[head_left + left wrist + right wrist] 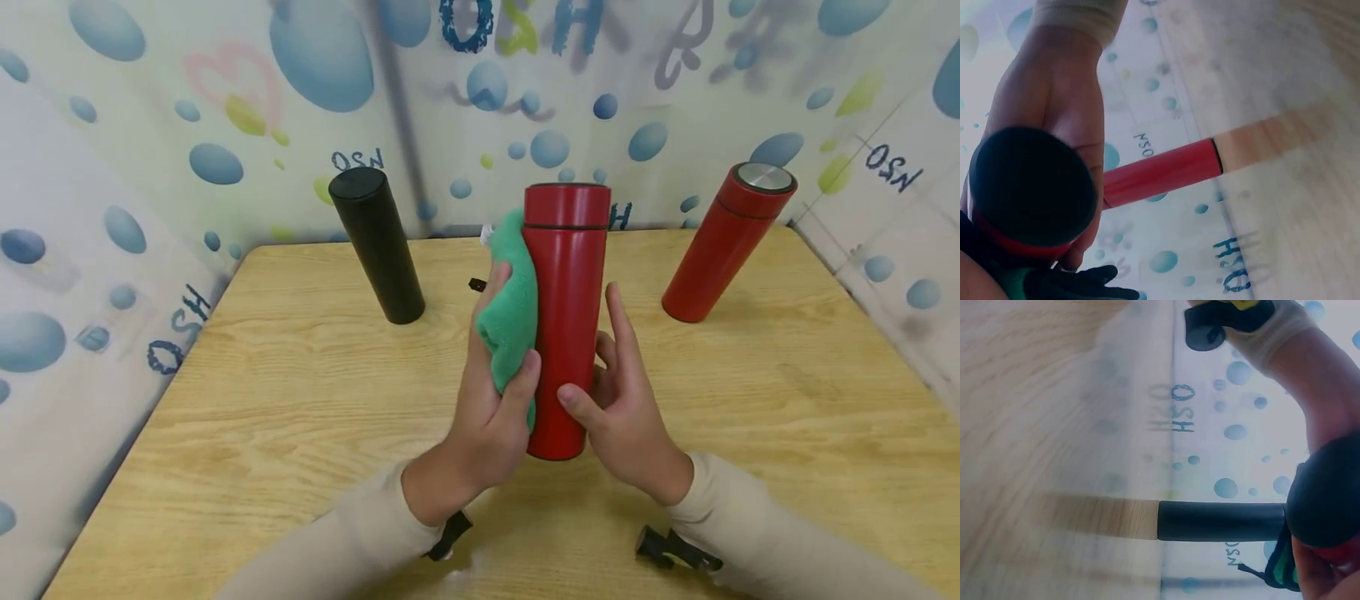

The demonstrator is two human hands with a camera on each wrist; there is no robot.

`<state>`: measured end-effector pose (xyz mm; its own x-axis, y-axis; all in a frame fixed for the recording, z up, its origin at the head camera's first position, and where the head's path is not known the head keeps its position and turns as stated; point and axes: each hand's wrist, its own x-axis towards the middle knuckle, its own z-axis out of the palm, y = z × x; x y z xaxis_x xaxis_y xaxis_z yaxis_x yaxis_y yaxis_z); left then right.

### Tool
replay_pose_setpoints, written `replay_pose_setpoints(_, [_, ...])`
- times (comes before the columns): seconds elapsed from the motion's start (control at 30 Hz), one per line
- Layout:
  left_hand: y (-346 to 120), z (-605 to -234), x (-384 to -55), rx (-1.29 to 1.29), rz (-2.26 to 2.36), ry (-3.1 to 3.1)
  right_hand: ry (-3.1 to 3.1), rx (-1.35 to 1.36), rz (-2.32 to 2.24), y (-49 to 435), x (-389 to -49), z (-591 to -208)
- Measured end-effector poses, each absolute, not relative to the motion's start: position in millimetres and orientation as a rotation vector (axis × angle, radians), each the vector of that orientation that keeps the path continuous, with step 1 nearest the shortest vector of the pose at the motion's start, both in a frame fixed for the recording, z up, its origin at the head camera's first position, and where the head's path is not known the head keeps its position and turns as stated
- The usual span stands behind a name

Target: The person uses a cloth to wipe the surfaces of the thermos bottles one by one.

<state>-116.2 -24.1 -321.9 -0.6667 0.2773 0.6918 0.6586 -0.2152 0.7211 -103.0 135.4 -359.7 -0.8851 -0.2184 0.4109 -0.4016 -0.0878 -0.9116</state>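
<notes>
A red thermos flask (pixel 566 317) is held up off the pale wood-grain surface (pixel 300 408) between the person's two hands, nearly upright, its lid (pixel 566 207) on and marked off by a dark ring. The left hand (pixel 486 421) grasps a green cloth (pixel 512 312) and presses it along the flask's left side, the thumb in front and the other fingers behind the cloth; a small white tag (pixel 486 234) shows at the cloth's upper edge. The right hand (pixel 630 417) grips the flask's lower right side, thumb laid across the front, index finger pointing up beside it and the other fingers bent behind. Both wrist views look up at the flask's dark round base (pixel 1032 187). Farther back on the surface, well apart, stand a black thermos flask (pixel 378 250) on the left and a second red thermos flask (pixel 723 250) with a silvery lid top on the right. A small black object (pixel 477 285) lies beyond the left hand. Pale sleeves (pixel 360 533) cover the forearms, and a bubble-patterned wall covering (pixel 480 133) with painted letters rises behind the surface.
</notes>
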Motion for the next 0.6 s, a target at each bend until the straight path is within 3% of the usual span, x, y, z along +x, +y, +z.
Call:
replay_pose_setpoints(0.1, [-22.0, -325.4, -113.6, -1.092, -1.951, -1.791, -2.051, 0.638, 2.132, 135.3, -104.8, -357.0])
replay_pose_setpoints(0.6, [-32.8, -315.3, -122.2, -0.988, -1.798, -1.687, -2.32, 0.839, 2.111, 132.6, -103.5, -364.4])
